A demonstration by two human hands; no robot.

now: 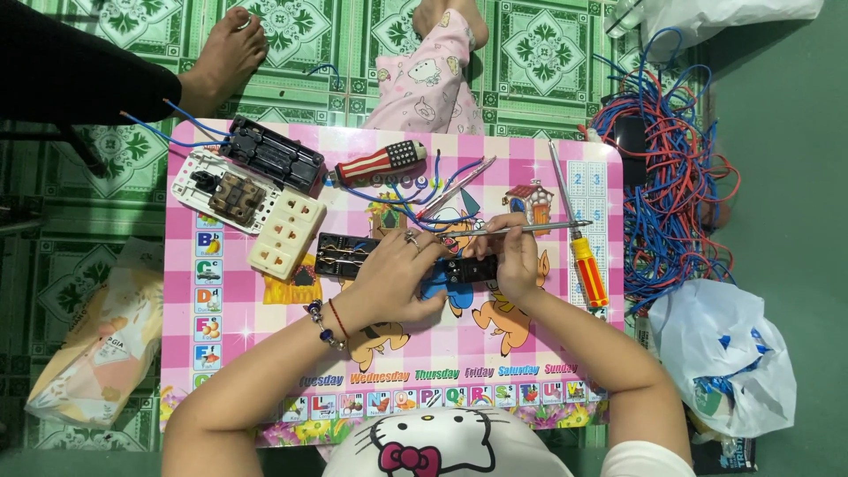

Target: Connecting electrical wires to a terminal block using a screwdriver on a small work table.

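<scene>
- The left hand (395, 278) presses down on a black socket strip (389, 261) lying mid-table, fingers curled over its top; the right hand (515, 256) grips a slim metal tool (530, 229), its tip aimed at the strip's blue wires (415, 208).
- Doing this well, as I judge it, means keeping the strip pinned flat so it cannot twist, and bringing the tool tip squarely onto the terminal — a slip could nick a wire.
- The pink checked table (265, 353) carries a printed border of small coloured squares along its left and lower edges, and a number column at its right.
- A cream and orange paper bag (93, 349) lies on the floor to the left; a white plastic bag (724, 353) with blue marks lies to the right, below a tangle of red and blue wire (676, 177).
- Lying unused — a red-handled screwdriver (579, 247), a striped-handle screwdriver (382, 163).
</scene>
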